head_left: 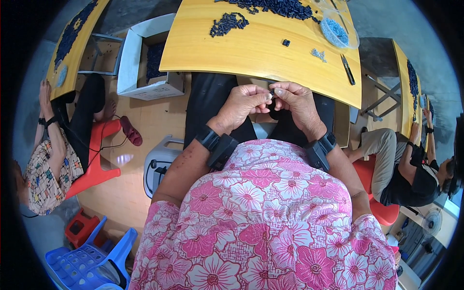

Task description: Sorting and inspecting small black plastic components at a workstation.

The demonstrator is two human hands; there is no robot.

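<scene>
From afar, I see both hands closed: left hand point(244, 101) and right hand point(297, 102) pinch a small black piece point(272, 93), at left's two o'clock, right's ten, long axis unclear.

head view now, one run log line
left hand: pinching small dark piece | right hand: pinching same piece | table: dark pieces

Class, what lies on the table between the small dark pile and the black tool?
Head view: a tiny dark clump, then, nearer the black tool, some pale-blue bits.
</scene>
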